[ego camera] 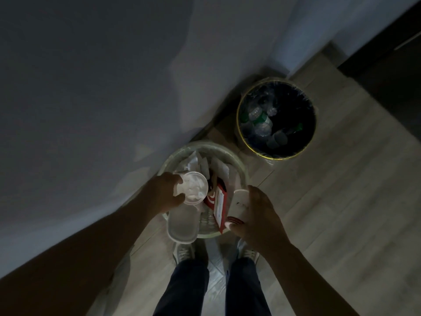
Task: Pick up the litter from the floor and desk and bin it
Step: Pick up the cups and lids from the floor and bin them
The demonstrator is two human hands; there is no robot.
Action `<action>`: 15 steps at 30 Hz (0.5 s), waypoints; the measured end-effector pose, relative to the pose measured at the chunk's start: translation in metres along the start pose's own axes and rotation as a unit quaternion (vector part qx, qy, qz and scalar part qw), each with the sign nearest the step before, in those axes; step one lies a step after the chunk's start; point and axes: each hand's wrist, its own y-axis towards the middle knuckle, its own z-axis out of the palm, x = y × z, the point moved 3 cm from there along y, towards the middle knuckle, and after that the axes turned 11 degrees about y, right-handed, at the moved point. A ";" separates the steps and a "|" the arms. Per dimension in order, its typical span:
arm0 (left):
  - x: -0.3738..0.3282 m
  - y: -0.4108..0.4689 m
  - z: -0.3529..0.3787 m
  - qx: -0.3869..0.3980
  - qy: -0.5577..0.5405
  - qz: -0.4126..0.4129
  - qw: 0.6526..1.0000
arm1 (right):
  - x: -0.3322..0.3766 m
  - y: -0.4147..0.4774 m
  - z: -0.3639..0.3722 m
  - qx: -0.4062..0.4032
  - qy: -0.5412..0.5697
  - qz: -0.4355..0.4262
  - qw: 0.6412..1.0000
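A pale round bin (242, 168) stands on the floor by the wall, just ahead of my feet. It holds crumpled white wrappers (206, 166) and a red and white carton (217, 202). My left hand (164, 191) grips a white paper cup stuffed with tissue (195, 187) over the bin's left side. My right hand (255, 213) holds a white paper cup with a dark rim (238, 207), tilted on its side over the bin's right edge. A white slipper (182, 226) lies against the bin's near left rim.
A second bin with a black liner and gold rim (276, 119) stands further right, with several plastic bottles inside. The grey wall (91, 87) runs along the left. Pale wood flooring (341, 190) spreads right. A dark cabinet (391, 53) is at the top right.
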 end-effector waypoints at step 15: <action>0.012 -0.025 0.007 0.025 0.031 0.025 0.999 | -0.023 0.023 0.034 0.003 -0.079 0.042 0.996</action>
